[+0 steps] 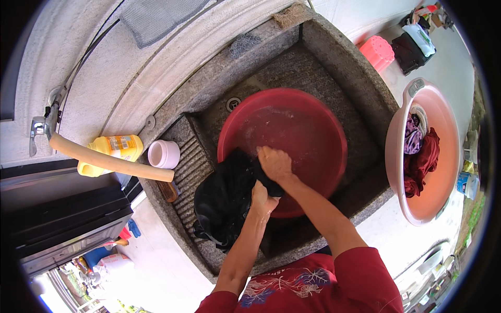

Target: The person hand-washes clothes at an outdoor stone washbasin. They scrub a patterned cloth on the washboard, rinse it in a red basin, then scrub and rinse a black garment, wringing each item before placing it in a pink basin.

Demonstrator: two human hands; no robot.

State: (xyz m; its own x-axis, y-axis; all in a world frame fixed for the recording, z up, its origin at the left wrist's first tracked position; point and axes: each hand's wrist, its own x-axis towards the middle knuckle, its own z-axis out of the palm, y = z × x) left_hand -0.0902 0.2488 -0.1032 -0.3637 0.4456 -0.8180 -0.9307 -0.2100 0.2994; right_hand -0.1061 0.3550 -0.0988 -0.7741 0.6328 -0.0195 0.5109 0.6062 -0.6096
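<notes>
A black wet garment lies bunched on the ribbed washboard of a stone sink, one end hanging over the rim of a red basin. My left hand is closed round the cloth near the basin's lower edge. Just above it, my right hand grips the same garment with curled fingers, over the basin. Cloudy water with some suds stands in the basin. The garment hides part of the washboard and of the basin's left rim.
A tap hose reaches over the sink's left edge, near a yellow bottle, a white tub and a wooden-backed brush. At right stands a pink tub holding dark red and purple clothes. A scouring pad rests on the stone rim.
</notes>
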